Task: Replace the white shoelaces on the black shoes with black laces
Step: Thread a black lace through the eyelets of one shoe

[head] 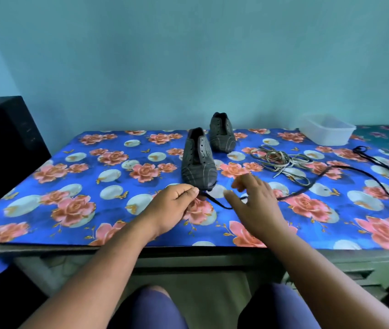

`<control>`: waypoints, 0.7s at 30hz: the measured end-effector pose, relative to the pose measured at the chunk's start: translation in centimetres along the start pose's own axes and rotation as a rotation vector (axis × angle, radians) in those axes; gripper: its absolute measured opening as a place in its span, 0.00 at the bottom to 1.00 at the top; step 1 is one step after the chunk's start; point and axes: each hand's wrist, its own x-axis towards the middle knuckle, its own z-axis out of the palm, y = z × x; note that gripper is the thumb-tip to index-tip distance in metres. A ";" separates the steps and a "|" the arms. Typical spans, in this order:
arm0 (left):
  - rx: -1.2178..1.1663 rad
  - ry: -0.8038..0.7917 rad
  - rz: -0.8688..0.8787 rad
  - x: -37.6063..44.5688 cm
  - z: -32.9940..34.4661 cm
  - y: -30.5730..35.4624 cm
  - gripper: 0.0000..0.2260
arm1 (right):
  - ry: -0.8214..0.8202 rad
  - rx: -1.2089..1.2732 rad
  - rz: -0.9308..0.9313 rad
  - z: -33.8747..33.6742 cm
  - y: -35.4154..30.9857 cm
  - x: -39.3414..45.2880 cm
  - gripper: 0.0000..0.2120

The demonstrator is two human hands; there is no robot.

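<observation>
Two black shoes sit on the floral tablecloth (75, 162), both with empty eyelets: the near shoe (198, 162) has its toe toward the person, just beyond the hands, and the far shoe (222, 132) stands behind it, slightly right. White laces (281, 162) lie in a loose tangle right of the near shoe, out of the way, so the removal step looks done. Left hand (177, 203) has fingers curled, pinching one end of a black lace (307, 188) between thumb and forefinger right at the near shoe's toe, likely holding the tip steady for threading. From that pinch the lace dips toward the near edge, passes under the right hand and trails far right across the cloth. Right hand (255, 200) hovers above the lace with fingers spread and relaxed, holding nothing; contact with the lace cannot be told. It seems placed to take up slack or find the other end. A second black lace (366, 153) loops at the far right, probably kept for the far shoe. Clear plastic container (326, 129) sits at the far right corner, well apart from the work. Judgement: relacing is just starting, nothing threaded yet. Next move needs the pinched tip aimed at the lowest eyelet; loose slack could snag on the white tangle.
</observation>
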 end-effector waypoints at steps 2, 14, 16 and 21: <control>0.132 -0.050 0.078 -0.2 -0.2 0.3 0.15 | -0.154 0.151 -0.137 0.1 -1.5 -0.3 0.21; 0.208 0.204 0.252 -1.4 -2.0 -0.9 0.05 | -0.409 0.229 -0.202 0.9 -2.5 -0.1 0.12; 0.063 0.212 0.152 -1.8 -1.8 -0.8 0.03 | -0.472 0.173 -0.210 1.0 -2.1 -0.1 0.11; -0.089 0.121 0.149 -2.1 -0.9 -0.4 0.02 | -0.474 0.297 -0.186 0.8 -2.8 0.0 0.08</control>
